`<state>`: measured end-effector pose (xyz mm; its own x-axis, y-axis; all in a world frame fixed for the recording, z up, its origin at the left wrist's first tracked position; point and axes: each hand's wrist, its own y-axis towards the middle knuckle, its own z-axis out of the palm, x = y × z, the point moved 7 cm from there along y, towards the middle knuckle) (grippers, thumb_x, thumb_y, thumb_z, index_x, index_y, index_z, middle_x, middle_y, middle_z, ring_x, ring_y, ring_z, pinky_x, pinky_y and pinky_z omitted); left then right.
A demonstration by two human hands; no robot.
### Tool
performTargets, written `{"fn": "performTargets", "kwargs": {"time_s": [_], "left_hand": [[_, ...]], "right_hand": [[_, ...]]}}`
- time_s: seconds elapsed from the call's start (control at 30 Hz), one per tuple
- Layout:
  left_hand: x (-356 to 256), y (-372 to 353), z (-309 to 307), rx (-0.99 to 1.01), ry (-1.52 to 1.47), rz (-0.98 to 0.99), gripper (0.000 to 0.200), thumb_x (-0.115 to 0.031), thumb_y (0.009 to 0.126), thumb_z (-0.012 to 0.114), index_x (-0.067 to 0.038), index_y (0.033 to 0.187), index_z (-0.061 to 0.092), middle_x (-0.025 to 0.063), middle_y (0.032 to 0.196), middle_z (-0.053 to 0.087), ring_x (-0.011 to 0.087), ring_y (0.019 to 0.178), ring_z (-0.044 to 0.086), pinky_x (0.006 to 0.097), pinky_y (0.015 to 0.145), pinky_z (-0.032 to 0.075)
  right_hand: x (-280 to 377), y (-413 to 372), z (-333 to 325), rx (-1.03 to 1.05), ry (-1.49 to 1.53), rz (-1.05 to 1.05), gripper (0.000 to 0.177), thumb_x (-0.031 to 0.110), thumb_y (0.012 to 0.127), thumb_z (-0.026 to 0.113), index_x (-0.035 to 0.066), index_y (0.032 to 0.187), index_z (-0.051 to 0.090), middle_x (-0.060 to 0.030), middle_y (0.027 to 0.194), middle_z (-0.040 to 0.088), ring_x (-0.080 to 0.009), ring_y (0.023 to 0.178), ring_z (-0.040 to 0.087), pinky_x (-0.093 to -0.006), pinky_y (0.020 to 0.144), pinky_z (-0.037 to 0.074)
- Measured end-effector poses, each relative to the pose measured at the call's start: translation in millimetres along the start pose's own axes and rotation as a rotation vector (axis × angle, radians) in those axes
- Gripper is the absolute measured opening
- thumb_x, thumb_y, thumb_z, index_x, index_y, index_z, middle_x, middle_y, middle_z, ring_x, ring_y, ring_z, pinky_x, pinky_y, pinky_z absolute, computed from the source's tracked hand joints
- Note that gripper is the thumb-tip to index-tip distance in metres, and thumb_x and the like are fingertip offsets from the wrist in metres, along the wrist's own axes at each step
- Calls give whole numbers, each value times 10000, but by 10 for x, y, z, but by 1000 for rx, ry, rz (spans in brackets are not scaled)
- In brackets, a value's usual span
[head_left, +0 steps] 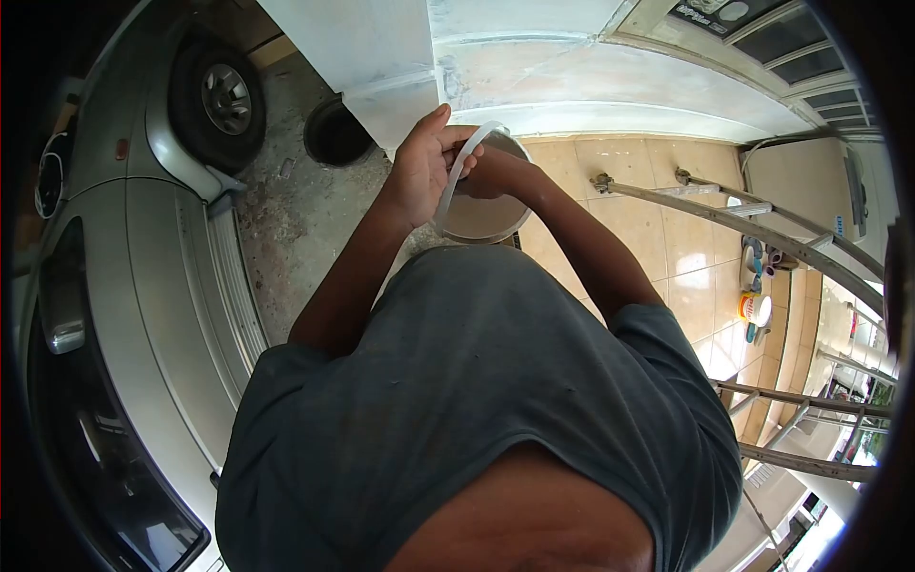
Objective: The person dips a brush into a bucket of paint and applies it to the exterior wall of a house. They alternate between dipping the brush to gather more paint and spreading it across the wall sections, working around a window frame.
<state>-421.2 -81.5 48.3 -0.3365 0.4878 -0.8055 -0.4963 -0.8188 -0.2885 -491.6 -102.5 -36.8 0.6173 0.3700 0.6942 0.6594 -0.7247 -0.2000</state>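
A round bucket [481, 227] with greyish, pale contents or inner wall is just in front of my torso. A whitish curved band, which looks like its handle [448, 195], arcs across its left side. My left hand [420, 170] is at this band, thumb raised and fingers curled round it. Reaching in from the right, my right hand [496, 173] is over the bucket's opening, partly behind the band. Its fingers are mostly hidden by the band and my left hand, so what they hold does not show.
A silver-grey vehicle [157, 276] stands along the left. A dark round container [335, 132] sits on the rough concrete. Ahead is a whitish, patchy wall [534, 76]. Right, a metal ladder [724, 217] extends over tan tiles, near footwear [751, 262] and a small tub [758, 308].
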Motion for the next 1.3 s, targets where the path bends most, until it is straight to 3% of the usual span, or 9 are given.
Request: {"fn": "performTargets", "kwargs": {"time_s": [0.13,0.23,0.33,0.47,0.77,0.87,1.1,1.2,1.3], "left_hand": [[39,6,-1,28,12,4,789,-603,888,411,121,1170,551,61,846,571,116,782,474,233,781,371],[44,79,-112,-14,67,0,801,-601,902,356,125,1186,543,82,901,582,140,818,482,249,800,376],[9,114,-213,-40,85,-2,809,-603,909,334,125,1200,535,91,930,587,154,834,480,256,810,377],[-48,80,-184,-57,66,-3,824,-609,907,328,131,1212,523,103,937,589,163,838,477,259,810,376],[-16,50,-82,36,36,-23,820,-616,888,368,128,1183,546,92,888,588,145,798,485,257,776,389],[50,43,-106,50,102,-30,837,-616,906,313,137,1203,524,118,942,595,169,822,493,275,788,400],[-18,52,-186,-12,109,19,839,-619,900,325,139,1200,525,116,940,593,159,828,491,255,791,390],[20,62,-253,-32,97,-7,842,-622,898,332,139,1202,523,115,946,593,158,837,493,253,796,390],[69,19,-234,-35,61,-32,812,-602,891,380,137,1187,535,92,899,590,136,807,487,243,772,384]], "right_hand": [[-17,68,54,-18,222,-19,263,153,772,639,43,1010,635,-161,959,649,-300,943,620,-381,836,486],[-72,4,258,-129,-235,-80,222,173,753,674,35,927,669,-159,897,665,-306,891,638,-388,787,502],[-92,-66,121,145,-183,172,250,107,740,673,-2,958,614,-180,918,650,-348,900,620,-415,773,500],[-119,-66,-92,178,-299,308,245,121,709,694,-2,912,632,-191,932,646,-347,927,619,-416,779,494],[-21,138,122,-102,-327,-93,144,15,743,600,42,876,648,-128,900,672,-269,866,647,-347,747,502],[-35,114,2,-220,522,-100,192,-30,759,578,77,908,634,-109,879,665,-267,859,648,-353,736,507],[-268,152,92,-348,-206,-19,155,-20,752,614,76,873,633,-96,871,665,-295,850,648,-383,709,507],[-144,127,206,-67,-246,60,111,32,760,633,50,870,629,-124,868,660,-311,850,644,-397,711,505],[29,-76,29,-173,-67,8,107,77,767,643,19,857,647,-147,849,657,-324,857,641,-399,732,505]]}}
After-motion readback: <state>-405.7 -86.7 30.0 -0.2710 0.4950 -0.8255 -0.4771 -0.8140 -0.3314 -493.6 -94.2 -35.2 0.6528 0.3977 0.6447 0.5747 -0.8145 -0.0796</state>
